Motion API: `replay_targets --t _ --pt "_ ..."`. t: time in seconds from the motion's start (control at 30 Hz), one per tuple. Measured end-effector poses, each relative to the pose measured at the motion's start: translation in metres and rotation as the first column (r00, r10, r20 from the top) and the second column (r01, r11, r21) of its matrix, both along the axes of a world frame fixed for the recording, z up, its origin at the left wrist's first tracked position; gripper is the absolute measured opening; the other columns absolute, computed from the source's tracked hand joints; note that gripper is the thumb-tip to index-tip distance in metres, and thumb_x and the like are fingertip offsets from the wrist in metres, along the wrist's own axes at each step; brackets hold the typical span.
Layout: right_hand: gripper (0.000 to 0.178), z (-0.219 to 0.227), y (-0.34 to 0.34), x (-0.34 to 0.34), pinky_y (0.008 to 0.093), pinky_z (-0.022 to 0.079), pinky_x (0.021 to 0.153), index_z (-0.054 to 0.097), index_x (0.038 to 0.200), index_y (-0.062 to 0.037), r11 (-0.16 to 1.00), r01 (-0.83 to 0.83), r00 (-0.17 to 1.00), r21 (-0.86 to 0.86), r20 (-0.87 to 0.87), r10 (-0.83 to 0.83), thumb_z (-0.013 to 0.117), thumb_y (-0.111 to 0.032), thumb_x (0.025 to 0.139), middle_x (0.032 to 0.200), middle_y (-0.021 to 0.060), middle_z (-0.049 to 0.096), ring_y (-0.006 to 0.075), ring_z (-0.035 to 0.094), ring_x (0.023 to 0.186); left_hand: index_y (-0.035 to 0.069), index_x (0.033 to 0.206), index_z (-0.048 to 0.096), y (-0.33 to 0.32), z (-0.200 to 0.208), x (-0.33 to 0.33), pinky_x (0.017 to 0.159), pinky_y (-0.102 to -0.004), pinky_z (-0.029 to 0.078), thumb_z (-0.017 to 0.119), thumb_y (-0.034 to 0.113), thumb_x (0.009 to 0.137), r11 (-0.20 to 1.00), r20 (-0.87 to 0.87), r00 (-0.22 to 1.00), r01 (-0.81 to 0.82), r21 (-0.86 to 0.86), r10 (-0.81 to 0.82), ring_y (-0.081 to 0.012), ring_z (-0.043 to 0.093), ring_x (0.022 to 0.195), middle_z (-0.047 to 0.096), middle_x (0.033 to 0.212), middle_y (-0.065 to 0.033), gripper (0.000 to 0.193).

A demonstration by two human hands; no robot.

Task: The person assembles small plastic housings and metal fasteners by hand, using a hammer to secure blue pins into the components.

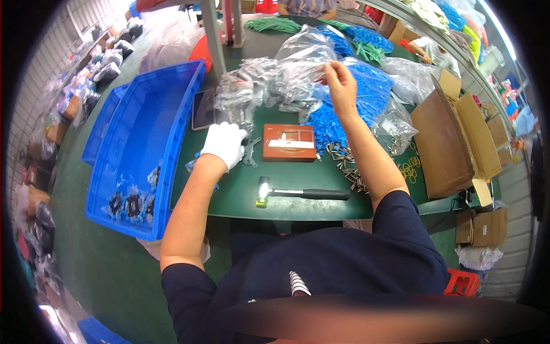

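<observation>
My left hand (224,144), in a white glove, is closed over the near left part of the table. A grey bracket with several arms (250,153) juts out from under its fingers; the gripped part is hidden. My right hand (342,86) is bare and raised farther off, with thumb and fingertips pinched on the edge of a clear plastic bag (306,51). More grey pieces in clear plastic (246,86) lie heaped between the hands. Below that heap sits a reddish-brown box (289,150) with a pale label.
A hammer (309,194) lies at the table's near edge. Left stands a blue crate (163,200) with dark parts inside. Blue pieces (366,86), metal pins (346,163) and yellow rubber bands (411,169) lie right, before an open cardboard box (444,137). A tablet (204,109) lies behind my left hand.
</observation>
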State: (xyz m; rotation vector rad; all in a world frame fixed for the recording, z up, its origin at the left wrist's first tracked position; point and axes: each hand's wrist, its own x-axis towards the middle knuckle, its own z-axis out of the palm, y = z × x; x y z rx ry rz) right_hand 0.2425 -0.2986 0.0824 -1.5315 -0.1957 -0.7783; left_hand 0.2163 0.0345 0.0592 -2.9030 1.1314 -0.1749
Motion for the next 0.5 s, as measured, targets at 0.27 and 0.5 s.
replay_targets --t 0.27,0.5 --pt "0.015 0.01 -0.015 0.016 0.046 0.055 0.077 0.066 0.087 -0.0042 0.24 0.208 0.964 -0.948 0.157 -0.217 0.062 -0.019 0.089 0.089 0.0144 0.072 0.0366 0.071 0.085 0.014 0.115 0.07 -0.01 0.007 0.0 0.088 -0.0455 0.046 0.066 0.022 0.087 0.998 -0.052 0.999 -0.003 0.06 0.006 -0.0306 0.068 0.098 0.073 0.098 -0.0136 0.03" --pt "0.029 -0.038 -0.039 0.146 0.0535 0.053 0.094 0.069 0.11 -0.0025 0.221 -0.239 0.789 -0.946 -0.322 -0.524 0.053 -0.017 0.091 0.118 0.0271 0.069 0.043 0.068 0.108 0.011 0.124 0.066 -0.007 0.037 0.004 0.09 -0.0445 0.049 0.068 0.025 0.08 0.995 -0.214 0.972 -0.081 0.058 0.092 -0.0358 0.069 0.099 0.073 0.101 -0.0202 0.046"
